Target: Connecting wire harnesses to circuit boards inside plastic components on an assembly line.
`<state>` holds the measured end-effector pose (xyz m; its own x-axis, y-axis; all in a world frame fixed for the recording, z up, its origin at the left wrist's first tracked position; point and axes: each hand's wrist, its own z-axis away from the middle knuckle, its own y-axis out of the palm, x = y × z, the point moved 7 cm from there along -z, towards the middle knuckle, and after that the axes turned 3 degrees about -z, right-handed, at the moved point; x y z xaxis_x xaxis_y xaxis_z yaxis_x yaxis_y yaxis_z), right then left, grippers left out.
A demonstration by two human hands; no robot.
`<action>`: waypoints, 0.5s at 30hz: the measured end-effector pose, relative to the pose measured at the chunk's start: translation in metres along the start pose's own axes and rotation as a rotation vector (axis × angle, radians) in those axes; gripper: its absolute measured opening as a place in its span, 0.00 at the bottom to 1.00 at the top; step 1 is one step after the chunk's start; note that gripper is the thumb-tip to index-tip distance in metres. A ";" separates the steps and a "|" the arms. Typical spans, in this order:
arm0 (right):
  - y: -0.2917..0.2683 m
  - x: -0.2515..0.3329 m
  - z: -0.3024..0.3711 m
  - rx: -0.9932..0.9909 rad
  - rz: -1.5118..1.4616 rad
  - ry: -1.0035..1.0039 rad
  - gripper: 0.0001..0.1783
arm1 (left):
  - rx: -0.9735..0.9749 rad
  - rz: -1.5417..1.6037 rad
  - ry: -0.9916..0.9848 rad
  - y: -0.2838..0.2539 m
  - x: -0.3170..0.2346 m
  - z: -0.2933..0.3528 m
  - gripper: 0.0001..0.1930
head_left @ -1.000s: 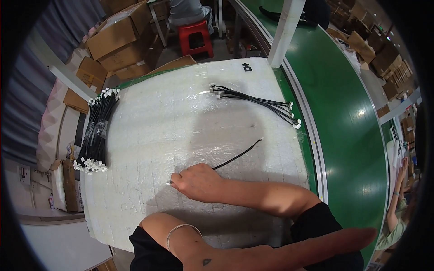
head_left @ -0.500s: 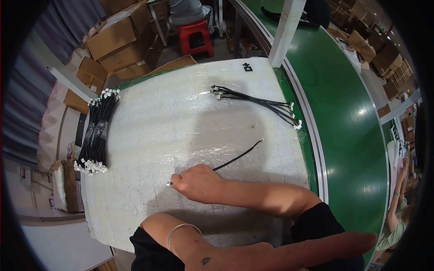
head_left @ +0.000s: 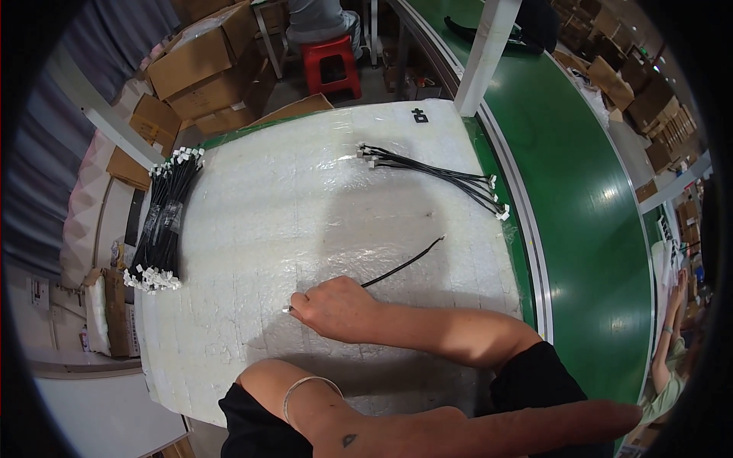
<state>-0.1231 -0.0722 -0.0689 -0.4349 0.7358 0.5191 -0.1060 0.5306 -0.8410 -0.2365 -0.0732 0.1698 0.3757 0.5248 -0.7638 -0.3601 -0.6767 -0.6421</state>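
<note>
My right hand [head_left: 334, 307] is closed around a short black cable [head_left: 405, 269] over the white padded table top [head_left: 244, 221]. One end of that cable, a small white connector [head_left: 288, 309], pokes out past my fingertips; the other end stretches away to the right. Close to the camera at the lower edge, my left hand [head_left: 458, 431] has a finger stretched out to the right and no visible object in it. Its other fingers are cut off by the picture edge. A silver bangle circles my left wrist.
A taped bundle of black cables with white connectors [head_left: 162, 221] lies at the left. Several loose black cables [head_left: 435, 174] lie at the far right. Beside the table runs a green conveyor belt [head_left: 573, 206], with a white post [head_left: 485, 61]. Cardboard boxes [head_left: 202, 65] and a red stool [head_left: 330, 65] stand beyond.
Almost nothing differs. The view has shifted very slightly, and my right hand keeps hold of the cable in the same place.
</note>
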 end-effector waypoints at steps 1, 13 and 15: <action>0.001 0.017 -0.003 -0.026 0.015 -0.043 0.15 | -0.041 -0.038 -0.003 -0.039 -0.018 -0.110 0.15; 0.001 0.009 -0.002 -0.050 0.011 -0.038 0.15 | 0.238 1.037 -0.286 0.004 0.022 -0.009 0.05; 0.000 0.009 -0.002 -0.054 0.014 -0.037 0.15 | 0.232 1.053 -0.259 0.005 0.022 -0.011 0.06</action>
<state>-0.1251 -0.0647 -0.0642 -0.4690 0.7274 0.5009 -0.0521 0.5433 -0.8379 -0.2204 -0.0706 0.1506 -0.3921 -0.1461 -0.9082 -0.5558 -0.7491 0.3604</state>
